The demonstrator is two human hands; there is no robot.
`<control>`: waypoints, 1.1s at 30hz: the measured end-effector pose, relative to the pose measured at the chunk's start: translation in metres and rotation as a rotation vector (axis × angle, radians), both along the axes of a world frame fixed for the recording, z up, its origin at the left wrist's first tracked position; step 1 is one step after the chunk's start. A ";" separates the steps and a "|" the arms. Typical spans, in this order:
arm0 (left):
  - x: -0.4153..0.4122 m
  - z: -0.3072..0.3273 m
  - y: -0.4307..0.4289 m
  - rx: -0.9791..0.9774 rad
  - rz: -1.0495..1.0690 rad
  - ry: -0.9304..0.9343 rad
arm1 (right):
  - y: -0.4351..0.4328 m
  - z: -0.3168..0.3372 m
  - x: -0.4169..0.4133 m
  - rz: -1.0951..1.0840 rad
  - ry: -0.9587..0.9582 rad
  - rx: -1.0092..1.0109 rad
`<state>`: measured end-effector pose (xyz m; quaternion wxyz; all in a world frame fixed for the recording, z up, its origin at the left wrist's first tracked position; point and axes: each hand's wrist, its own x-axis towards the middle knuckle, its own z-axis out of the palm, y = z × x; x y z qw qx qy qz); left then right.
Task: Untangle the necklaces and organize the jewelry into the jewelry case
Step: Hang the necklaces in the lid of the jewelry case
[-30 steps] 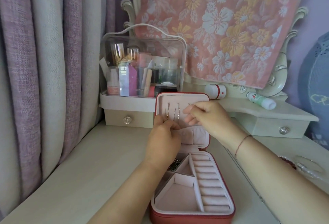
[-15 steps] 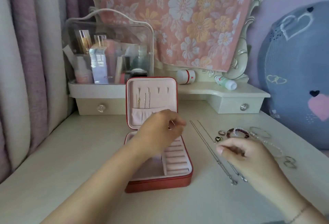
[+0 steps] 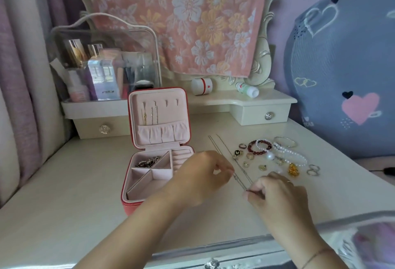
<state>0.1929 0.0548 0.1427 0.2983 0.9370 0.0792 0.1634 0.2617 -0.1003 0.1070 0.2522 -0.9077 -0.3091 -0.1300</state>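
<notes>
While both hands are down on the dresser top just right of the jewelry case, I'm looking at a thin silver chain stretched out flat there. My left hand has its fingertips pinched together at the near part of the chain, and my right hand is pinched onto the very end of it, closest to me. Can't honestly tell if it's one chain doubled over or two lying side by side, too thin. The case is red outside, pink inside, lid standing upright with a few chains already hanging on its hooks above a gathered pocket. One back compartment of the case has a clump of silvery jewelry in it, the others look bare. Right of the case, past the chain, sits the loose pile: a dark red bead bracelet, a pearl bracelet, a thin bangle, some rings and a little gold charm. Behind the case is a clear box of cosmetics.
</notes>
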 end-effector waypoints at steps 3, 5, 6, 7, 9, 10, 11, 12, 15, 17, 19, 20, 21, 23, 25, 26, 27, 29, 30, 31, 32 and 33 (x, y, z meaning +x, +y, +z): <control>0.000 -0.002 -0.003 -0.005 0.056 -0.021 | 0.002 0.004 0.004 -0.013 0.071 -0.066; 0.000 -0.004 -0.008 0.007 0.069 -0.029 | 0.003 0.005 0.003 -0.016 0.058 -0.107; 0.001 -0.005 -0.011 0.023 0.062 -0.029 | 0.004 0.004 0.003 -0.016 0.043 -0.113; 0.001 -0.007 -0.014 0.050 0.048 -0.024 | 0.004 0.004 0.002 -0.020 0.033 -0.115; 0.002 -0.013 -0.018 0.120 0.014 -0.004 | 0.002 0.002 0.001 -0.016 0.024 -0.112; 0.003 -0.016 -0.019 0.146 0.000 0.006 | 0.002 0.001 0.001 -0.007 0.024 -0.105; 0.004 -0.018 -0.020 0.163 -0.011 0.015 | 0.001 0.001 0.000 -0.001 0.029 -0.101; 0.005 -0.020 -0.021 0.180 -0.021 0.024 | 0.001 0.000 0.000 0.001 0.031 -0.093; 0.008 -0.024 -0.025 0.316 -0.083 0.066 | -0.002 0.001 -0.001 0.014 0.017 -0.076; 0.009 -0.024 -0.029 0.423 -0.114 0.093 | -0.004 0.000 -0.002 0.031 0.013 -0.062; 0.011 -0.023 -0.029 0.460 -0.111 0.084 | -0.004 -0.002 -0.007 0.058 0.000 -0.045; 0.013 -0.021 -0.029 0.461 -0.104 0.073 | -0.004 -0.006 -0.008 0.069 -0.001 -0.037; 0.014 -0.019 -0.028 0.457 -0.100 0.070 | -0.006 -0.009 -0.009 0.070 0.017 -0.014; 0.018 -0.015 -0.025 0.441 -0.117 0.096 | -0.010 -0.015 -0.011 0.072 0.001 0.062; 0.020 -0.012 -0.023 0.424 -0.158 0.141 | -0.013 -0.019 -0.013 0.094 0.025 0.139; 0.021 -0.011 -0.021 0.418 -0.177 0.162 | -0.015 -0.019 -0.014 0.100 0.039 0.198; 0.021 -0.010 -0.020 0.416 -0.196 0.177 | -0.017 -0.020 -0.016 0.096 0.058 0.248; 0.021 -0.008 -0.018 0.413 -0.231 0.201 | -0.022 -0.021 -0.019 0.074 0.082 0.301; 0.022 -0.006 -0.018 0.416 -0.250 0.210 | -0.024 -0.021 -0.021 0.066 0.095 0.322; 0.023 -0.005 -0.018 0.428 -0.267 0.221 | -0.026 -0.021 -0.022 0.060 0.111 0.342; 0.024 -0.003 -0.018 0.449 -0.281 0.233 | -0.027 -0.021 -0.022 0.056 0.126 0.358; 0.024 -0.003 -0.019 0.481 -0.293 0.246 | -0.028 -0.020 -0.023 0.050 0.135 0.366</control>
